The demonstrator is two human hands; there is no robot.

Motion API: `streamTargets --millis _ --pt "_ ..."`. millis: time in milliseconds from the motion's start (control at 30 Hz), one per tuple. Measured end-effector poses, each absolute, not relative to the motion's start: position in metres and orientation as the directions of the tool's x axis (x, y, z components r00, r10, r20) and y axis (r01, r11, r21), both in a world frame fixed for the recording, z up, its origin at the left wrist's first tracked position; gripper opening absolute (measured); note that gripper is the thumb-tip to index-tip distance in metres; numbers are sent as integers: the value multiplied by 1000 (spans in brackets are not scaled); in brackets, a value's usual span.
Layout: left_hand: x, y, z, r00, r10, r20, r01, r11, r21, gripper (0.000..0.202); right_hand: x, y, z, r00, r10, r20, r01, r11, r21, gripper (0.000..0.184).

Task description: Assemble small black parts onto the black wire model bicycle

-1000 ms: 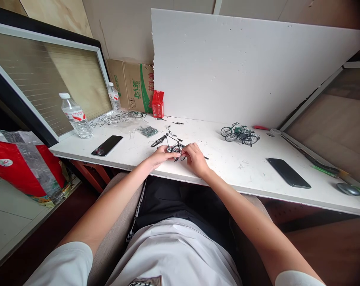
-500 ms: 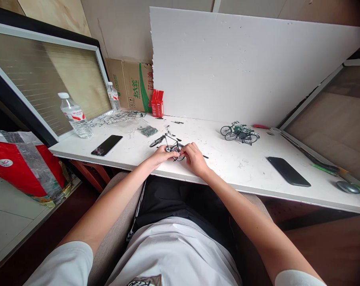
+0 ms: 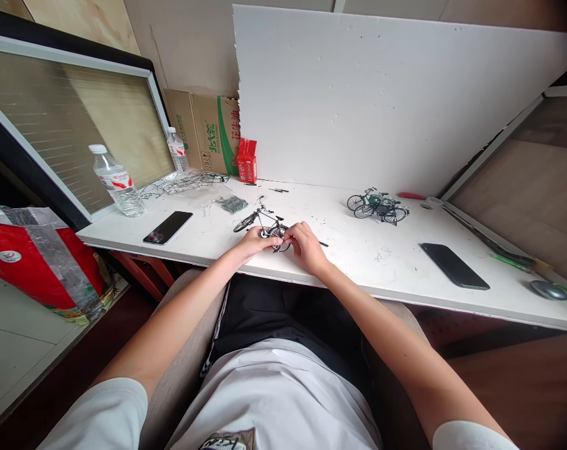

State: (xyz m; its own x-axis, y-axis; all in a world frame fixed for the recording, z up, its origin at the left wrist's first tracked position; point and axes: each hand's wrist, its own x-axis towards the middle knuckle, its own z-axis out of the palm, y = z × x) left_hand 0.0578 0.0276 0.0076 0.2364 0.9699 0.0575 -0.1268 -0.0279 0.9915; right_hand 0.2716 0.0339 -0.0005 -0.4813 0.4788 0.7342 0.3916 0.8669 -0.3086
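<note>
A small black model bicycle [image 3: 267, 219] is held near the front edge of the white table, its front wheel pointing left and its handlebar up. My left hand [image 3: 254, 242] grips it low by the frame and rear wheel, thumb stretched along the wheel. At the right side of that rear wheel, the bent fingers of my right hand [image 3: 306, 244] are pinched together. Any small part between those fingertips is too tiny to make out. Just right of my right hand lies a thin black stick [image 3: 323, 244].
Two finished-looking model bicycles [image 3: 379, 207] stand at the right. One phone [image 3: 168, 227] lies left, another phone [image 3: 454, 265] right. A water bottle [image 3: 118, 181], loose sprue frames [image 3: 189, 184], a bagged part [image 3: 232, 204] and a red box [image 3: 247, 161] occupy the back left. A white board [image 3: 358, 106] stands behind.
The view has tilted very slightly. Both hands stay at the bicycle's rear wheel, with hardly any visible shift of the fingers.
</note>
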Motion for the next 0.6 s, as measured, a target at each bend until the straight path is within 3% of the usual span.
streamTargets --millis 600 --pt "59 26 8 212 973 96 -144 -66 987 41 272 33 1 -469 455 757 355 882 -310 22"
